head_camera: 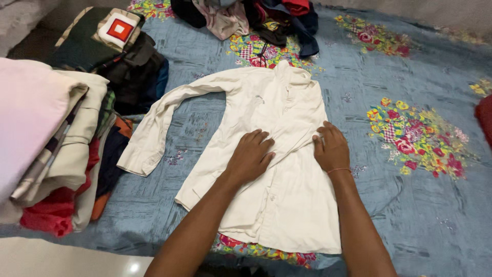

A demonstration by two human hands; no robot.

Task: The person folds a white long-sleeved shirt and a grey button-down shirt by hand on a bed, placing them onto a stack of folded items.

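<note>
A cream long-sleeved shirt (pixel 287 107) lies flat on a blue flowered bedsheet (pixel 410 205), collar away from me. Its left sleeve (pixel 154 128) stretches out to the left; the other sleeve is folded across the body. My left hand (pixel 251 154) rests palm down on the middle of the shirt, fingers apart. My right hand (pixel 332 149) presses on the shirt's right edge, fingers curled on the folded cloth, a thin band on the wrist.
A stack of folded clothes (pixel 56 149) stands at the left. Dark folded garments (pixel 118 56) lie behind it. A loose heap of clothes (pixel 256 20) sits at the far edge. A red cloth (pixel 484 115) shows at the right edge.
</note>
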